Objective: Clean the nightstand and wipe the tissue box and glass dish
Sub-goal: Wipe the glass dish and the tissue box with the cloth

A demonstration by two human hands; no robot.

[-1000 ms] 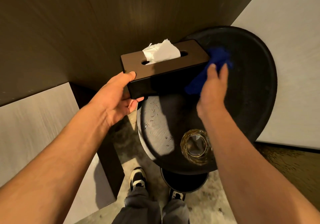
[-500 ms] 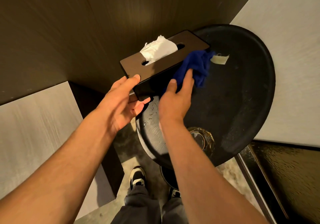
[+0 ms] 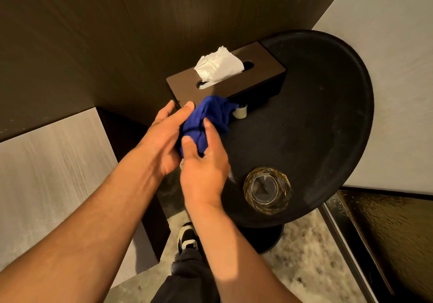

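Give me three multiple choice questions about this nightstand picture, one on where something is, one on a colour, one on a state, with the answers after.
1. Where is the glass dish?
A. On the tissue box
B. On the nightstand's near edge
C. On the floor

2. What colour is the cloth?
A. Blue
B. White
C. Red

3. What is the state of the tissue box?
A. Lying on its side
B. Empty, no tissue showing
C. Upright, with a tissue sticking out

Answers:
1. B, the dish sits on the round nightstand near its front rim, apart from the box.
2. A, the cloth bunched between the left hand and right hand is deep blue.
3. C, a white tissue rises from the slot in the box's top.
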